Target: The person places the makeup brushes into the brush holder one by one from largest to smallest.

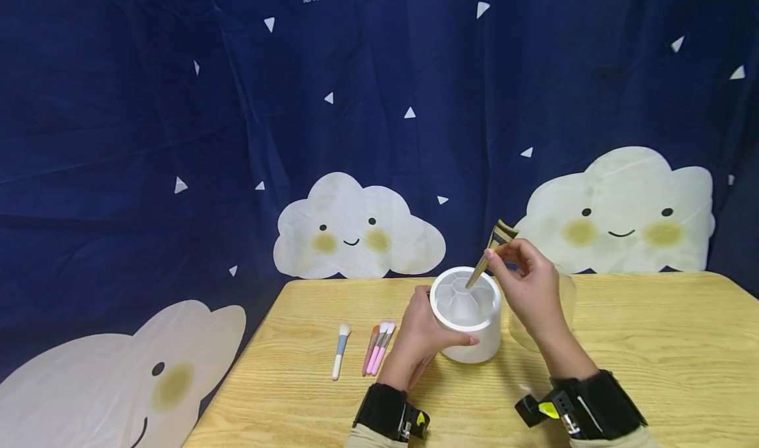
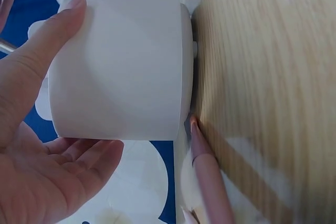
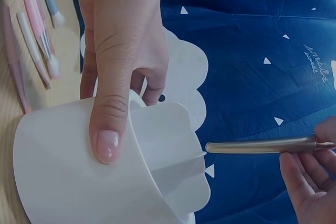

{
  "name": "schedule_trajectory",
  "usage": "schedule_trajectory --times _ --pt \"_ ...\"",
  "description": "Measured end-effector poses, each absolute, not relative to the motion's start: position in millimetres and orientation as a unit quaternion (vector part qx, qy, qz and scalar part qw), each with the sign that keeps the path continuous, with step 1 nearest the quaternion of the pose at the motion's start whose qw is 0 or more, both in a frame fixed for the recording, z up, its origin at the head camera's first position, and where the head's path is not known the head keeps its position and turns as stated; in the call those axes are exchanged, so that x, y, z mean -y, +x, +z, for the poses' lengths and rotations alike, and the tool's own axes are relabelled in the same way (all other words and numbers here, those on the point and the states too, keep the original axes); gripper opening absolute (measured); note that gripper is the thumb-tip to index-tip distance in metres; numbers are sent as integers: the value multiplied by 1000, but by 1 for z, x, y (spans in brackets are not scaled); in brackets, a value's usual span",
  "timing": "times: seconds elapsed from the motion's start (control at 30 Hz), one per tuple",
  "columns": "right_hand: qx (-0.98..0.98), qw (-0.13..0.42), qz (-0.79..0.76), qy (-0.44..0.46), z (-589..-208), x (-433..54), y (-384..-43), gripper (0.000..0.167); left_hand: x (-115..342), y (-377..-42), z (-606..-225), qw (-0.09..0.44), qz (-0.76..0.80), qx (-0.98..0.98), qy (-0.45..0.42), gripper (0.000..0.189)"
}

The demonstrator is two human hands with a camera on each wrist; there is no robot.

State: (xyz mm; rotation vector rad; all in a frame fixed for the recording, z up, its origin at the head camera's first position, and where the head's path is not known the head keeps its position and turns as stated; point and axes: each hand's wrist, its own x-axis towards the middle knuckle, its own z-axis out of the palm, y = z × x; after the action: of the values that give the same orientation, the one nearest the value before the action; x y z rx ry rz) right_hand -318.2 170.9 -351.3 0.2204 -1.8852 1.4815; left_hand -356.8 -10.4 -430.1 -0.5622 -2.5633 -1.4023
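My left hand (image 1: 420,329) grips a white round brush holder (image 1: 471,348), thumb along the near side and fingers round its left. In the left wrist view, the holder's base (image 2: 186,72) is close over the table. A clear divider insert (image 3: 168,140) splits the holder's inside into compartments. Above the rim, my right hand (image 1: 530,283) pinches a makeup brush (image 1: 481,268) with a gold handle. The brush is tilted, head up, its rounded handle end pointing at the compartments. In the right wrist view, the handle (image 3: 257,146) tip appears close to the divider edge.
Left of the holder lie a blue-and-white makeup brush (image 1: 340,352) and several pink brushes (image 1: 378,349) side by side. A clear cylindrical cover (image 1: 567,300) stands behind my right hand. The wooden table (image 1: 670,356) backs onto a dark blue curtain (image 1: 379,59) with clouds.
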Motion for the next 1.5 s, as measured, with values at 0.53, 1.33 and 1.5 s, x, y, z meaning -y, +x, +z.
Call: schedule_trajectory --times 0.53,1.33,1.5 --pt "754 355 540 118 -365 -164 -324 17 8 -355 -432 58 -505 837 -201 113" --pt "812 325 472 113 -379 -162 -332 16 8 -353 -433 38 -544 814 -197 111" --pt "818 320 466 112 -380 -163 -334 17 8 -353 -433 31 -555 808 -194 111"
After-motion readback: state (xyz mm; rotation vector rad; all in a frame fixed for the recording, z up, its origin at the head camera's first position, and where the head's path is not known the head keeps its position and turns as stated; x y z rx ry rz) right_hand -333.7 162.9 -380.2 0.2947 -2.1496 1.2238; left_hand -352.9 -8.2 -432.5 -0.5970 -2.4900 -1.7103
